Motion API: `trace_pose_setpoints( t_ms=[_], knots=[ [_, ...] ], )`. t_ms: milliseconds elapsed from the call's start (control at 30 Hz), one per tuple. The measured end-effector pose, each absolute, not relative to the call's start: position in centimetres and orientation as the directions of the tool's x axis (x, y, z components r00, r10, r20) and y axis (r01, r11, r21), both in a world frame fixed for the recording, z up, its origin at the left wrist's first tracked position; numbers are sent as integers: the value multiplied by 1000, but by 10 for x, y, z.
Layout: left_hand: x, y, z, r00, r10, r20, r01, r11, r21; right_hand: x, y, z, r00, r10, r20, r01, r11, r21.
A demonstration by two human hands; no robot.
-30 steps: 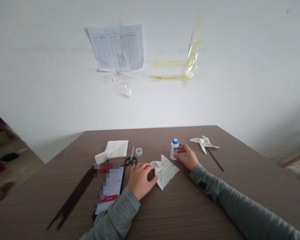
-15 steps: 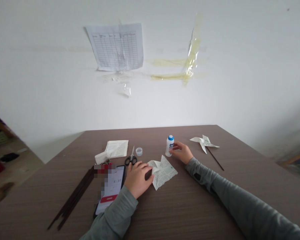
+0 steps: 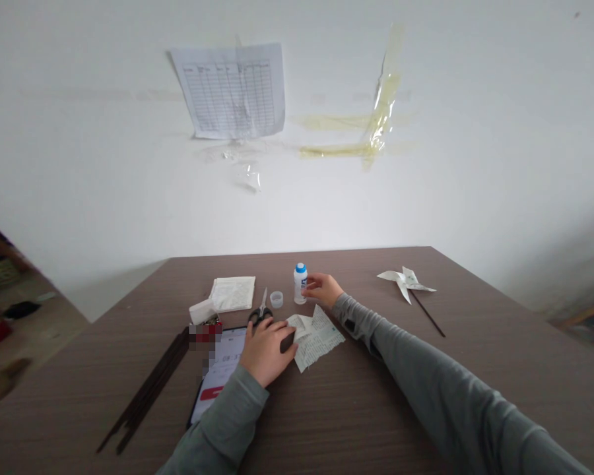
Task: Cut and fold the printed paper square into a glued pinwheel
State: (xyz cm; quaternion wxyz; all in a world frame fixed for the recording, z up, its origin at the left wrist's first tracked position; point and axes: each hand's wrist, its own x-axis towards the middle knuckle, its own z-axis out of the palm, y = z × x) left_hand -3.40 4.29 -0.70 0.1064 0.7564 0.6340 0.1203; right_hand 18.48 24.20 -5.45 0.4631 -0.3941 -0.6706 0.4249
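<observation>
A pale wall (image 3: 297, 211) formed the background, and a brown wood-grain table (image 3: 376, 409) filled the foreground. A ruled sheet (image 3: 235, 92) was taped to the wall, with strips of yellowish tape to its right. On the table, a bundle of dark sticks (image 3: 148, 386) lay slantwise at left, beside a phone (image 3: 222, 366) partly covered by the left sleeve. A paper pinwheel (image 3: 406, 284) on a thin stick lay at right, well apart from both hands; folded paper (image 3: 233, 293) lay toward the far left.

The left hand (image 3: 268, 349) was half curled, a gap showing between thumb and fingers, at the left edge of the cut newsprint (image 3: 317, 338); whether it pinched the sheet could not be told. The right hand (image 3: 325, 290) was partly closed, its fingers holding the right side of an upright white bottle (image 3: 300, 285) with a blue cap, just beyond the newsprint. Black-handled scissors (image 3: 262, 310) lay near the left fingertips, and a small translucent ring (image 3: 276, 299) lay between scissors and bottle.
</observation>
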Motion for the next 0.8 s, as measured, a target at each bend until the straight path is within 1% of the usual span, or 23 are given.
trace_pose_setpoints(
  t_ms=[100, 233, 367, 500, 667, 800],
  knots=[
    [-33, 42, -4, 155, 988, 17, 941, -153, 302, 176, 243, -56, -272, 921, 280, 136, 325, -936],
    [-32, 41, -1, 150, 988, 46, 941, -157, 300, 172, 244, -58, -271, 922, 275, 156, 324, -933],
    [-34, 42, -5, 147, 988, 39, 947, -152, 284, 172, 244, -60, -267, 923, 276, 190, 331, -924],
    [-37, 45, -12, 160, 986, 46, 941, -166, 294, 178, 243, -60, -269, 920, 284, 226, 347, -910],
    [-37, 45, -13, 160, 981, 106, 923, -186, 336, 198, 230, -58, -261, 909, 326, 273, 394, -878],
    [-34, 44, -9, 169, 979, 112, 920, -197, 338, 221, 206, -57, -262, 883, 389, 306, 458, -835]
  ],
)
